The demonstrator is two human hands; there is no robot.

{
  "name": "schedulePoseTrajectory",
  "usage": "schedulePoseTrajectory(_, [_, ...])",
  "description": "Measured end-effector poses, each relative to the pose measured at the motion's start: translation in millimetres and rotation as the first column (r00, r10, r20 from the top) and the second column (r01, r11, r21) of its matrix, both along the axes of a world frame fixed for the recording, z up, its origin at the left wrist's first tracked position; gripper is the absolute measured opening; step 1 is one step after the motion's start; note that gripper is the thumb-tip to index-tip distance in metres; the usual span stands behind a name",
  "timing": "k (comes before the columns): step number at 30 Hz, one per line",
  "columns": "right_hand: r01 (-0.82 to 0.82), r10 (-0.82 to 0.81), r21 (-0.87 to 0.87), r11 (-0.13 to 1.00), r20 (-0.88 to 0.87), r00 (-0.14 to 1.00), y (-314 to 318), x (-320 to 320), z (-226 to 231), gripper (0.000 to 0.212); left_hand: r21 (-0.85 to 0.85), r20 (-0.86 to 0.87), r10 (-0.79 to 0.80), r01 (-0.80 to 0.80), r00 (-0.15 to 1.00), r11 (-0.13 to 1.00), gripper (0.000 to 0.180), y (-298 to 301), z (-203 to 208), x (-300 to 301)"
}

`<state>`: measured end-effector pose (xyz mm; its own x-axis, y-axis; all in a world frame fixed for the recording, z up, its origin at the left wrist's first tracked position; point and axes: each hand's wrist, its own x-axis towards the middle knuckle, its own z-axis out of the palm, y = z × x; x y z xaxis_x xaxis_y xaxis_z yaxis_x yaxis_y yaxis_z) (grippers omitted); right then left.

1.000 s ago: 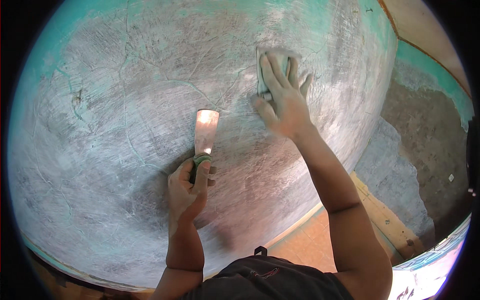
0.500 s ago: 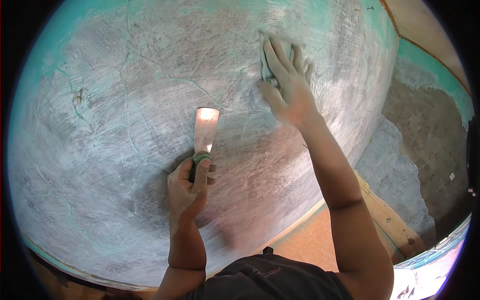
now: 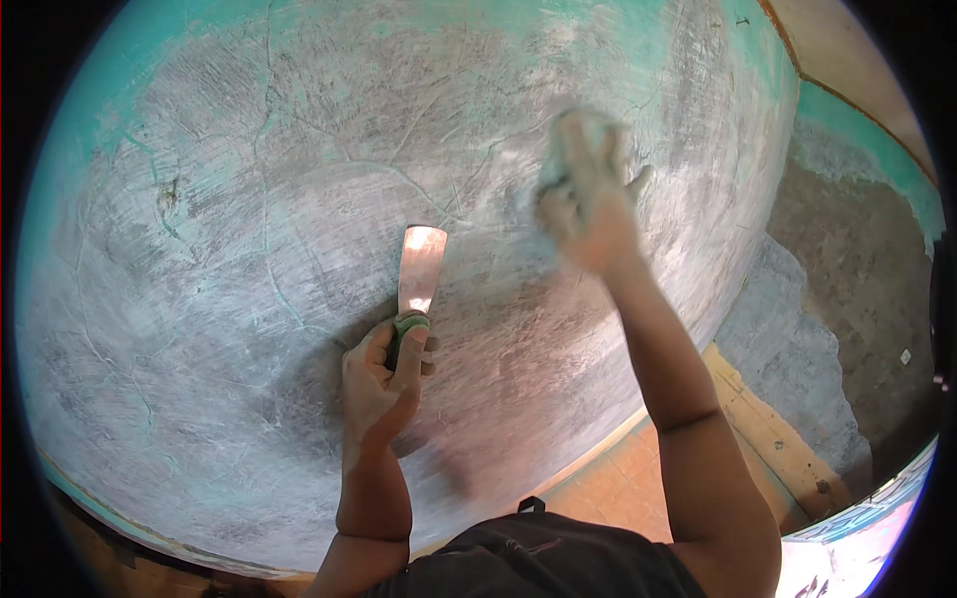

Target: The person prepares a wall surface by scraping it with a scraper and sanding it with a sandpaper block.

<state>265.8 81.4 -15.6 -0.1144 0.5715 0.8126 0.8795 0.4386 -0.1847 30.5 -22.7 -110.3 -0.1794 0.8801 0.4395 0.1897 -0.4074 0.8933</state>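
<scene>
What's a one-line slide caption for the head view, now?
Left hand grips a scraper, blade up; right hand, blurred, covers a pale pad at a scuffed, turquoise-patched wall.

Rm under reno, w/ scraped, part-turquoise wall (image 3: 309, 239) & orange-tiled flr (image 3: 616, 478).

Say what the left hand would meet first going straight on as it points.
The scraper in the left hand would likely meet the worn wall, near the crack beyond its tip; depth is unclear.

The scraper (image 3: 422, 269) stands before the wall (image 3: 199, 299).
</scene>
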Motion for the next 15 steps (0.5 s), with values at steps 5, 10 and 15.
schedulePoseTrajectory(5, [-0.068, 0.056, 0.2, 0.977, 0.068, 0.996, -3.0, -8.2, -1.9, 0.073, 0.032, -0.037, 0.0, 0.001, 0.999, 0.999, 0.029, 1.1, -0.8, -2.2])
schedulePoseTrajectory(10, [-0.022, 0.015, 0.07, 0.997, 0.103, 0.995, -4.8, -2.0, 4.3, 0.078, 0.054, -0.024, 0.02, -0.018, 1.0, 0.998, 0.029, -1.2, 0.4, 2.1])
schedulePoseTrajectory(15, [0.089, -0.111, 0.127, 0.988, 0.181, 0.977, 3.0, 4.1, -4.6, 0.085, 0.054, -0.076, 0.014, -0.01, 0.997, 0.998, 0.029, -4.6, -0.8, -1.7])
